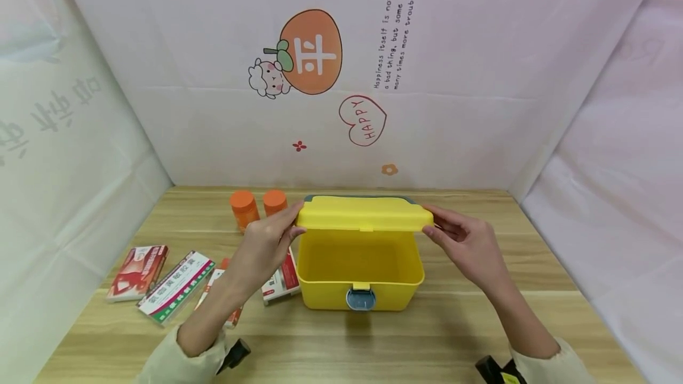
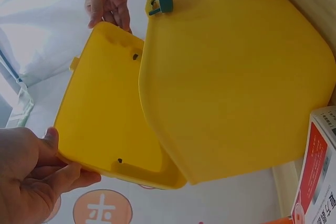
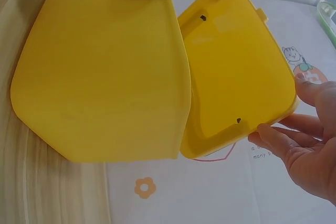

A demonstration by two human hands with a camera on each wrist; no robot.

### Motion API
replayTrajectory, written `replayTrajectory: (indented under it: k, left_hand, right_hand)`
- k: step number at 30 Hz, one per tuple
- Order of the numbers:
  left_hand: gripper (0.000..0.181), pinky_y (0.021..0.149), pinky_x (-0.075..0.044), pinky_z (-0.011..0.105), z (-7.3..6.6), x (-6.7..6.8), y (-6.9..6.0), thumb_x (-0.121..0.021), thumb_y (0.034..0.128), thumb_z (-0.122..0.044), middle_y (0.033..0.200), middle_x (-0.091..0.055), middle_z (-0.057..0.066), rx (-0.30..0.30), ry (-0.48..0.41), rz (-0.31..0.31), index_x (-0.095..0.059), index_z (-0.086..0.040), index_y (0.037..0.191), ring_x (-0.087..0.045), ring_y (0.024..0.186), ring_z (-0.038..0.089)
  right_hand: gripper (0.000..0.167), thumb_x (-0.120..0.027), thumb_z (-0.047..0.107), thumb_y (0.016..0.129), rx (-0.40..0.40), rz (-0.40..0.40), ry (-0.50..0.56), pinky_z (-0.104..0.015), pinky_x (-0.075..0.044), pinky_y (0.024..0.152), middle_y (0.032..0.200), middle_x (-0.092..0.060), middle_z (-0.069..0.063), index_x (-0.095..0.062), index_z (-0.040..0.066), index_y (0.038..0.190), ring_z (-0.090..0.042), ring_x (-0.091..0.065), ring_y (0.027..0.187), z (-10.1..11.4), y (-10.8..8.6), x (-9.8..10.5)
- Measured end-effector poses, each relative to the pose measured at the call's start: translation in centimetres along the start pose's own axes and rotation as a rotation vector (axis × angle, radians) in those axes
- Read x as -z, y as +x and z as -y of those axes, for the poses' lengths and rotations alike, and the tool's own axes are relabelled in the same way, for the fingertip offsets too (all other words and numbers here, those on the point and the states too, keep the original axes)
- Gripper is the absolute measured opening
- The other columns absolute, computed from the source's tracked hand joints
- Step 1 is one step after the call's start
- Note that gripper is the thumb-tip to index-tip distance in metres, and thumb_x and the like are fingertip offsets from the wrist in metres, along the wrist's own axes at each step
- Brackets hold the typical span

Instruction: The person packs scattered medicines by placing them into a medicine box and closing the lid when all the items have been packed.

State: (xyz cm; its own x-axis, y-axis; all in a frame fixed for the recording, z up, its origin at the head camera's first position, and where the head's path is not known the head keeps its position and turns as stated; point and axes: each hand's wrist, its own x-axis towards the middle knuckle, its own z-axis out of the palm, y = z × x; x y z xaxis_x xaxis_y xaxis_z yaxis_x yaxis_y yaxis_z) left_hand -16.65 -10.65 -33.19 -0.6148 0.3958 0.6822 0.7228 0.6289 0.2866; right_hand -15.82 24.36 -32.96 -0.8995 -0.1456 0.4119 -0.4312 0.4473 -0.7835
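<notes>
A yellow storage box [image 1: 357,295] stands on the wooden table with its lid [image 1: 368,215] tilted partway up at the back. My left hand [image 1: 267,248] grips the lid's left corner, thumb at the front edge and fingers behind. At the opposite corner my right hand [image 1: 469,245] pinches the lid the same way. A blue-grey latch [image 1: 361,299] hangs on the box's front wall. The inside of the box shows bare yellow in the head view. In the left wrist view the lid's underside [image 2: 105,103] faces the camera; the right wrist view also shows the underside [image 3: 241,72].
Left of the box lie a red-and-white carton [image 1: 139,271], a white-and-green carton [image 1: 176,286], and an orange-and-white carton partly behind my left arm. A red-and-white box [image 1: 283,280] lies beside the yellow box. Two orange bottles [image 1: 243,209] stand behind. Printed white cloth [image 1: 453,135] surrounds the table.
</notes>
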Motion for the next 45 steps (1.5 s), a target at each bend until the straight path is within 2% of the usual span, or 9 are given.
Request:
replayTrajectory:
  k: [6,11,18,28,32,37,44,45]
  left_hand:
    - [0.047,0.073,-0.06,0.029,0.1,0.0,0.3,-0.07,0.0889,-0.006,0.113,-0.073,0.02,-0.001,-0.004,0.004,-0.059,0.01,0.131,-0.075,0.088,0.027]
    - [0.045,0.076,-0.06,0.031,0.3,0.2,0.6,-0.069,0.0894,-0.006,0.111,-0.073,0.019,-0.005,-0.015,0.015,-0.059,0.009,0.131,-0.075,0.091,0.027]
    - [0.044,0.077,-0.059,0.033,0.4,0.3,1.2,-0.07,0.0881,-0.001,0.111,-0.074,0.019,-0.006,-0.001,0.033,-0.06,0.008,0.13,-0.075,0.093,0.029]
    - [0.039,0.073,-0.06,0.031,0.6,0.3,1.9,-0.07,0.088,0.0,0.104,-0.075,0.018,-0.025,0.021,0.025,-0.063,0.007,0.126,-0.074,0.076,0.025]
    - [0.038,0.07,-0.06,0.029,0.8,0.3,2.0,-0.069,0.0892,-0.002,0.102,-0.075,0.018,-0.027,0.031,0.024,-0.063,0.007,0.126,-0.069,0.067,0.02]
    - [0.039,0.072,-0.06,0.03,0.8,0.4,2.2,-0.069,0.0898,-0.001,0.103,-0.075,0.018,-0.018,0.049,0.034,-0.063,0.007,0.128,-0.068,0.066,0.019]
    - [0.041,0.056,-0.054,0.018,0.8,0.7,2.4,-0.069,0.09,-0.001,0.101,-0.076,0.019,0.01,0.037,0.034,-0.061,0.007,0.13,-0.052,0.053,0.011]
    - [0.041,0.056,-0.054,0.018,0.9,0.7,2.4,-0.069,0.0902,-0.001,0.101,-0.076,0.019,0.01,0.035,0.034,-0.061,0.007,0.13,-0.053,0.054,0.011]
  right_hand:
    - [0.041,-0.069,0.014,0.094,0.003,0.01,-0.034,-0.014,-0.056,0.076,0.12,-0.07,-0.022,-0.063,0.001,0.132,0.009,-0.067,0.097,0.1,0.2,0.1]
    - [0.041,-0.068,0.021,0.095,-0.006,0.02,-0.062,-0.014,-0.056,0.076,0.119,-0.071,-0.019,-0.064,0.004,0.132,0.006,-0.068,0.097,0.2,0.5,0.4]
    - [0.04,-0.068,0.019,0.095,-0.01,0.03,-0.091,-0.014,-0.056,0.074,0.116,-0.072,-0.021,-0.064,0.001,0.13,0.01,-0.067,0.092,0.4,0.8,0.6]
    - [0.039,-0.068,0.022,0.095,-0.018,0.023,-0.171,-0.013,-0.055,0.073,0.113,-0.073,-0.019,-0.066,0.001,0.128,0.009,-0.068,0.087,0.5,1.4,1.0]
    - [0.039,-0.068,0.023,0.095,-0.01,0.029,-0.186,-0.013,-0.055,0.072,0.114,-0.073,-0.018,-0.067,0.001,0.128,0.009,-0.068,0.087,0.7,1.6,1.1]
    - [0.038,-0.068,0.025,0.095,-0.008,0.03,-0.215,-0.012,-0.055,0.071,0.114,-0.074,-0.017,-0.068,0.002,0.126,0.011,-0.067,0.086,0.8,1.9,1.2]
    - [0.038,-0.068,0.028,0.095,-0.001,0.03,-0.248,-0.012,-0.055,0.071,0.112,-0.075,-0.014,-0.069,0.005,0.126,0.008,-0.068,0.084,0.8,2.4,1.2]
    - [0.038,-0.068,0.027,0.095,0.003,0.03,-0.246,-0.012,-0.055,0.071,0.112,-0.075,-0.014,-0.069,0.005,0.125,0.007,-0.069,0.084,0.8,2.5,1.3]
